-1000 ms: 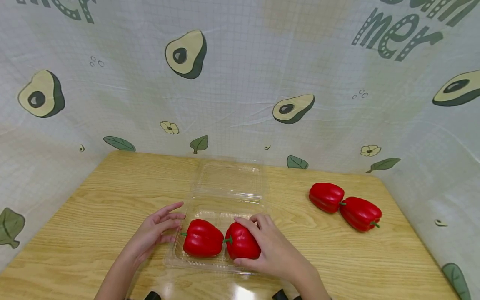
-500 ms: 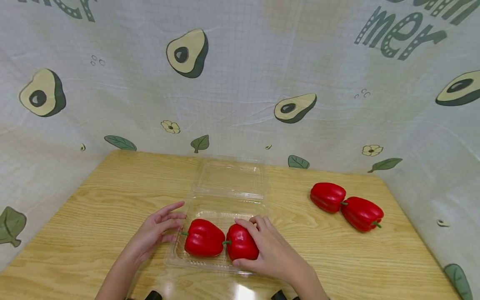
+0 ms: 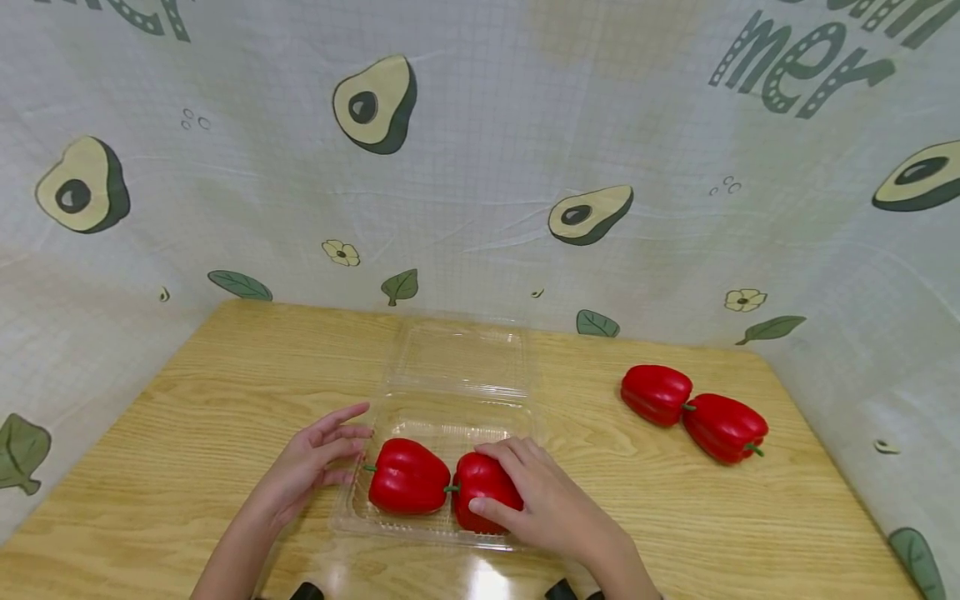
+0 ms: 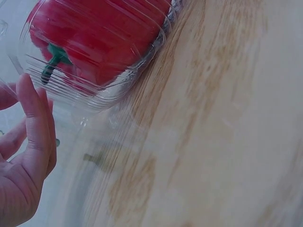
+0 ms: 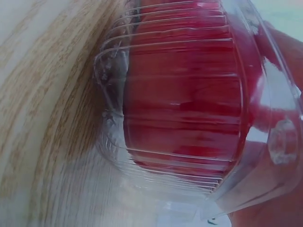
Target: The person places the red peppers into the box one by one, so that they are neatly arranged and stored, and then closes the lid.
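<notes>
In the head view, a clear plastic clamshell container (image 3: 420, 533) stands with its lid (image 3: 461, 354) laid back. Two red bell peppers lie in its front half. My right hand (image 3: 543, 504) holds the right-hand pepper (image 3: 480, 479), thumb on its near side and fingers over its upper right side. The left-hand pepper (image 3: 408, 477) lies untouched beside it, stem to the left. My left hand (image 3: 311, 462) is at the container's left edge with fingers extended; in the left wrist view, its fingertips (image 4: 28, 94) are close to the ribbed wall, and contact cannot be told.
Two more red bell peppers, one (image 3: 656, 394) behind the other (image 3: 724, 427), lie on the wooden table (image 3: 225, 400) at the right. A printed cloth (image 3: 465, 150) hangs behind the table and along both sides. Dark objects (image 3: 307, 591) show at the bottom edge.
My right hand's thumb has moved up onto the pepper's near side, and its fingers have shifted slightly. That pepper has settled a little lower and nearer. The left hand has stayed put.
</notes>
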Demonstrator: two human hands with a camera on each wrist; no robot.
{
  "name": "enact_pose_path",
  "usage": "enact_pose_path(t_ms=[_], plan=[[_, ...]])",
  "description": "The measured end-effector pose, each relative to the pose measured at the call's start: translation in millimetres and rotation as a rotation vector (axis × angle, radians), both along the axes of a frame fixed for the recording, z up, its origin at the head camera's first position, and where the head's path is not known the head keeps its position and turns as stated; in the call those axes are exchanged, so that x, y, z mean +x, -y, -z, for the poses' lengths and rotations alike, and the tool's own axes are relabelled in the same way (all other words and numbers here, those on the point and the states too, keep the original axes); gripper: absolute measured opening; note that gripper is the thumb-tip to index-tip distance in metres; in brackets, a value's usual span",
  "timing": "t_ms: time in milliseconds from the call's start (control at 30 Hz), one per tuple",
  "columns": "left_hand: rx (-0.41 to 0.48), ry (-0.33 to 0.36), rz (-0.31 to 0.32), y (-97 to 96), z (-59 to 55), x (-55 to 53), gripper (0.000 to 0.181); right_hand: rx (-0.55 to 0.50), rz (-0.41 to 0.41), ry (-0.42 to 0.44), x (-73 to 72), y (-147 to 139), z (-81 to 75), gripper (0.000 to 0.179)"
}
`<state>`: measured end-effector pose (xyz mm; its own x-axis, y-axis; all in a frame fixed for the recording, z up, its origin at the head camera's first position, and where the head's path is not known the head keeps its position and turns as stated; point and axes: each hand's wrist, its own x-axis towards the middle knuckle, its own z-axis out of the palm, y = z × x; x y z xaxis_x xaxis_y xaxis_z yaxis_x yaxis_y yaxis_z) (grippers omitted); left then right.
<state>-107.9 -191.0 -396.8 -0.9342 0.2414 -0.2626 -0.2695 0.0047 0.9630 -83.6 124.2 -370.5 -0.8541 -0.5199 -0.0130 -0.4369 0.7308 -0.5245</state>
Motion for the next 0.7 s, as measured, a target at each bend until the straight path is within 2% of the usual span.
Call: enact_pose_path(t_ms=[267,700], plan=[[0.006,-0.011,0.005,0.2,0.0,0.7,0.058,-0.001,0.002,0.021,0.0,0.9,-1.3,0.059],[0.012,-0.025,0.018,1.1,-0.9,1.1,0.057,0.009,0.002,-0.024,2.0,2.3,-1.8,0.063]])
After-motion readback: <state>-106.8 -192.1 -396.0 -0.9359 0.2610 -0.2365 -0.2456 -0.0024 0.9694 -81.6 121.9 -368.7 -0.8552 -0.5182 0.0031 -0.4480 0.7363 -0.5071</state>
